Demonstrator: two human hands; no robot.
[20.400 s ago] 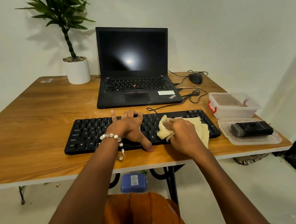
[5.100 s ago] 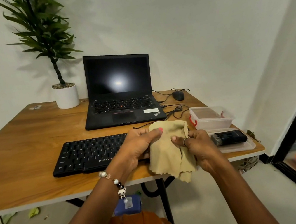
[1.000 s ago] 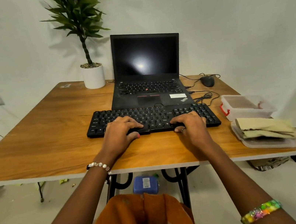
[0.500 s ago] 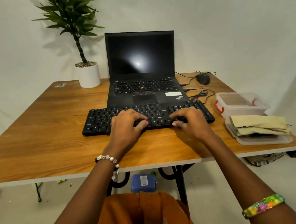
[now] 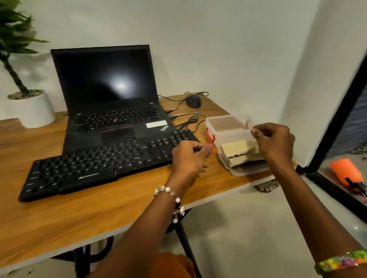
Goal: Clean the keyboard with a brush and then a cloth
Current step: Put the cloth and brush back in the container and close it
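Keyboard (image 5: 107, 164) sat flat on the wooden table (image 5: 46, 223), right in front of the open laptop (image 5: 112, 106), with a potted plant (image 5: 24, 96) off at the far left corner. Looked like a light, stiff plastic slab with loose-ish keycaps, so the sensible place to grab it would've been the solid front or side edges, not the keys.

Moving right, the person's left hand (image 5: 189, 157) hung at the keyboard's right end with fingers curled loosely toward the red latch of the box. It didn't look to be gripping anything, though the curl hid the palm.

Just beside that was the clear plastic box (image 5: 226, 127), and in front of it a shallow lid (image 5: 242, 170) with the folded cloth (image 5: 239, 151) piled on it. Something dark peeked out underneath, probably the brush, but too hidden to call. Cloth looked soft and floppy and weighed next to nothing, so it'd take a pinch anywhere, best on the folded stack so it didn't flop open.

The right hand (image 5: 274, 143) was pinched shut on the near rim of the box, thumb and forefinger closed on the thin plastic. That box looked light and a bit flexy and slick, so a rim pinch seemed okay for tilting or dragging, less so for lifting it loaded.

Mouse (image 5: 193, 101) and its cable sat behind, well clear.
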